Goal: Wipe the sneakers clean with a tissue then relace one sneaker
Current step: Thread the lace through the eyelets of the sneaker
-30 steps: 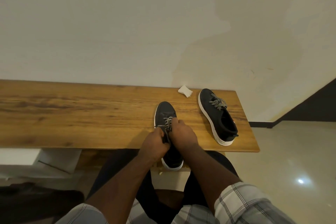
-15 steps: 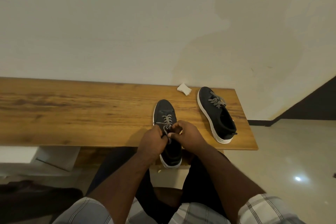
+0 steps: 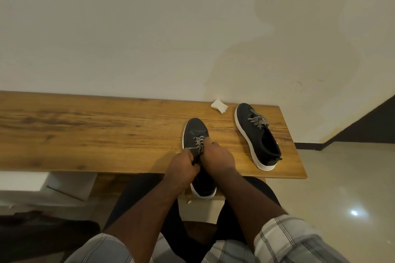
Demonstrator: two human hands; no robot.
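Looking down through the head camera, I saw both of my hands working at the near dark sneaker with the white sole, which lay toe toward the wall across the front edge of the long wooden bench, its heel overhanging that edge toward my lap. My left hand had its fingers curled tight around the black-and-white patterned lace at the middle of the shoe. My right hand sat just beside it, touching it, with fingers bent down onto the same lace; they appeared to pinch it, though the fingertips themselves were hidden behind the knuckles. A few crossings of lace showed above my hands, toward the toe.

The second dark sneaker with a white sole lay near the bench's right end, tilted so its toe pointed to the back edge and its heel to the front right corner. Its own patterned lace was bunched over the tongue. A small crumpled white tissue rested at the back edge against the wall, between the two shoes' toes and apart from both. My plaid shirt sleeves filled the bottom of the view.
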